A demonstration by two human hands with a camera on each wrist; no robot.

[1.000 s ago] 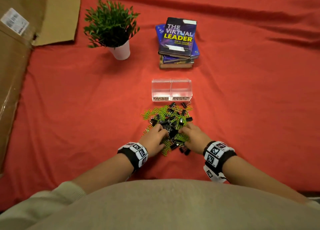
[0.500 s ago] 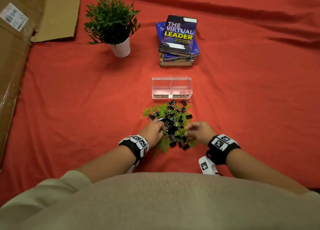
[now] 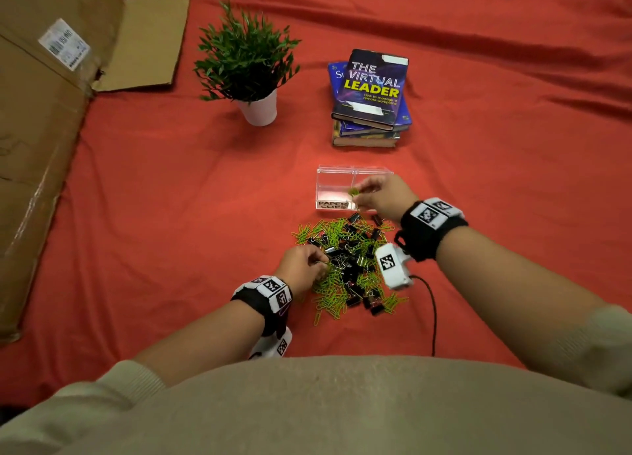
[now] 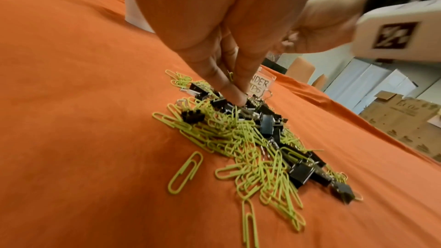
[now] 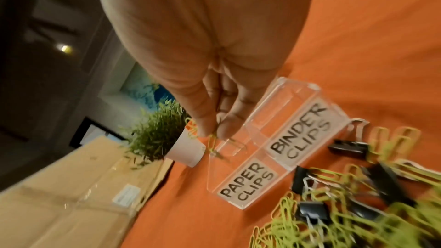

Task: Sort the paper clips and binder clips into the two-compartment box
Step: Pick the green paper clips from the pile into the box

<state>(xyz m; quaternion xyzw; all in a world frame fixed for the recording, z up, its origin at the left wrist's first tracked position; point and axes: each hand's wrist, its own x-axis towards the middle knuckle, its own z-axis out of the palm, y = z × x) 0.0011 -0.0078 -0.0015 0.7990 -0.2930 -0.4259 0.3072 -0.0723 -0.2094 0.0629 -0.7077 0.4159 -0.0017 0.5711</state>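
Note:
A mixed pile (image 3: 349, 263) of green paper clips and black binder clips lies on the red cloth. Behind it stands the clear two-compartment box (image 3: 354, 171), its left half labelled PAPER CLIPS (image 5: 248, 182) and its right half BINDER CLIPS (image 5: 300, 131). Both compartments look bare inside. My right hand (image 3: 357, 194) hovers over the box near the divider and pinches a few green paper clips (image 5: 211, 142) that dangle above the left compartment. My left hand (image 4: 235, 97) reaches into the pile's left side, thumb and finger pinched, with a bit of green clip between them.
A potted plant (image 3: 246, 64) and a stack of books (image 3: 372, 95) stand behind the box. A large cardboard box (image 3: 41, 129) lines the left edge. A black cable (image 3: 432, 304) trails from my right wrist across the cloth.
My right hand rose from the pile and moved forward to the box, carrying green paper clips. My left hand stayed at the left side of the pile.

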